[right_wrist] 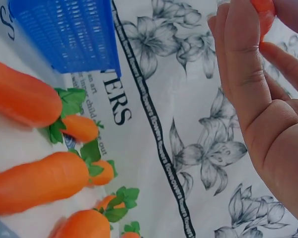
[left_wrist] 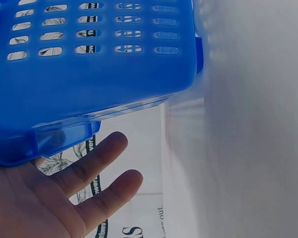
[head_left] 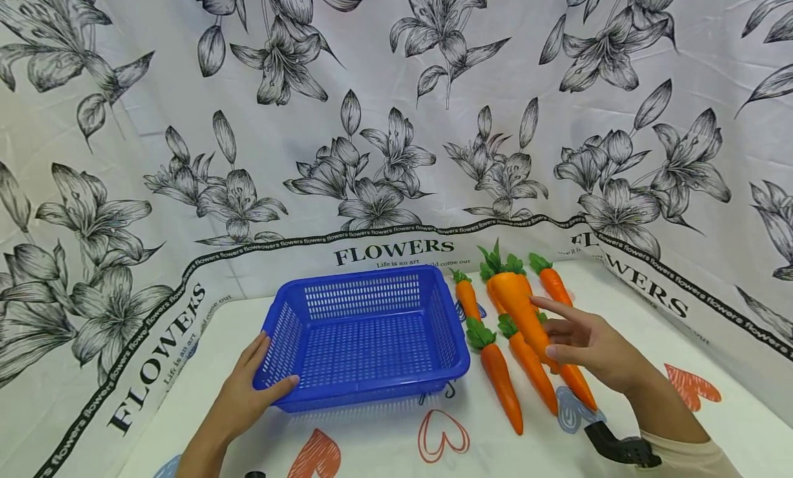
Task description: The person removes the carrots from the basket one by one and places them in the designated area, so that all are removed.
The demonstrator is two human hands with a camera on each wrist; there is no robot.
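Note:
A blue plastic basket (head_left: 372, 388) with slotted sides stands on the table at centre left. My left hand (head_left: 238, 402) holds its front-left corner, thumb over the rim. In the left wrist view, two fingers (left_wrist: 109, 148) of that hand stretch out beside the basket wall. My right hand (head_left: 597, 347) pinches an orange carrot (head_left: 520, 302) by its lower part, raised over the other carrots to the basket's right. The right wrist view shows only a bit of the held carrot (right_wrist: 264, 17) between the fingers. Beneath it lie carrots with green tops, such as the front one (head_left: 502, 385).
Several carrots lie on the white tablecloth (head_left: 378, 450), among them a small one (head_left: 467, 295) by the basket and another (head_left: 553, 285) at the back right. A flower-print curtain (head_left: 372, 85) rises behind and on both sides.

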